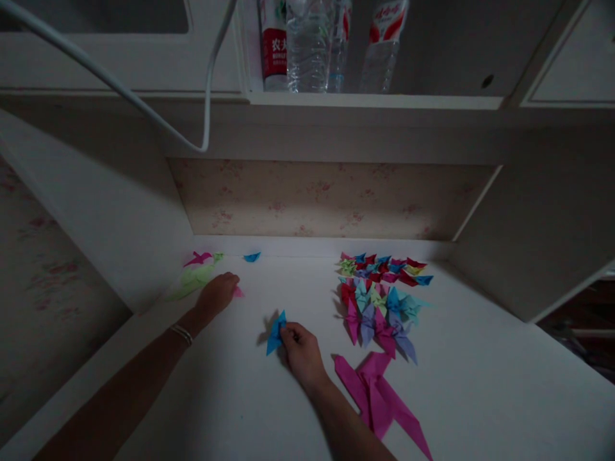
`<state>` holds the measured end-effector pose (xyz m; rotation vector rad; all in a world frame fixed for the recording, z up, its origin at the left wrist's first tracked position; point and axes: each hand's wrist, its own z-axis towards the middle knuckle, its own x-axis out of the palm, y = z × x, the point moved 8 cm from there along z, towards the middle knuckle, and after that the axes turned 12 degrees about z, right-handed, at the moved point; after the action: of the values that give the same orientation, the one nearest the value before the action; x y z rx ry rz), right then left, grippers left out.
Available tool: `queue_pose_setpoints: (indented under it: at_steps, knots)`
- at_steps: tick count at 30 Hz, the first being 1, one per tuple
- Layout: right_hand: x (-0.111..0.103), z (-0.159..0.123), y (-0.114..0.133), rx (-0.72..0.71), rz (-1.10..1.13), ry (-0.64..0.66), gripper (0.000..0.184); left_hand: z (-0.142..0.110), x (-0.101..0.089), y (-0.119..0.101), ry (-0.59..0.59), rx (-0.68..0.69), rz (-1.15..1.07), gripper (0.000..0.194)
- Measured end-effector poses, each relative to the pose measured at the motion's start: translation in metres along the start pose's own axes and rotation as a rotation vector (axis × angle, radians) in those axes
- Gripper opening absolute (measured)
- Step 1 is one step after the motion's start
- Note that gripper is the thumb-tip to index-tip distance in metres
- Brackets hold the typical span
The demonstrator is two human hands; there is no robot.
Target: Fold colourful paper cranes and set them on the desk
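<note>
My right hand (303, 355) pinches a blue origami crane (275, 334) between thumb and fingers, just over the white tabletop. Farther off to the left, my left hand (217, 294) has its fingers closed over a small pink origami crane (239, 292); most of that one is hidden under the hand. Close by lie a light green paper crane (196, 278), a magenta one (198, 258) and a small blue one (252, 257). A large magenta paper crane (372, 390) rests to the right of my right forearm.
Several small cranes in many colours stand in tight rows (379, 301) on the right of the table (283, 403). Plastic bottles (310, 48) stand on the shelf above. A white cable (144, 109) hangs down at upper left. Cabinet walls flank both sides.
</note>
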<state>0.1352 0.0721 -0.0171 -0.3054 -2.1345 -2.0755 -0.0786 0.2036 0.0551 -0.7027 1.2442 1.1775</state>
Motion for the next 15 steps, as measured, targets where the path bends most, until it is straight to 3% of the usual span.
queue_pose_setpoints:
  at_steps: [3, 8, 10, 12, 15]
  knots:
    - [0.0, 0.001, -0.005, 0.039, 0.046, 0.012, 0.038, -0.008, 0.0, 0.002, -0.093, -0.077, 0.077, 0.033]
    - [-0.002, 0.004, -0.009, 0.051, 0.156, 0.002, 0.041, -0.037, -0.025, -0.045, -0.292, -0.03, -0.145, 0.03]
    - [-0.003, 0.005, -0.009, 0.049, 0.228, -0.019, 0.04, -0.048, -0.026, -0.063, -0.236, -0.086, -0.396, 0.027]
    - [-0.007, 0.005, -0.008, 0.054, 0.305, -0.056, 0.037, -0.059, -0.017, -0.084, -0.104, -0.154, -0.672, 0.029]
    - [-0.012, 0.005, -0.007, 0.051, 0.386, -0.106, 0.035, -0.073, -0.014, -0.114, -0.054, -0.184, -0.957, 0.033]
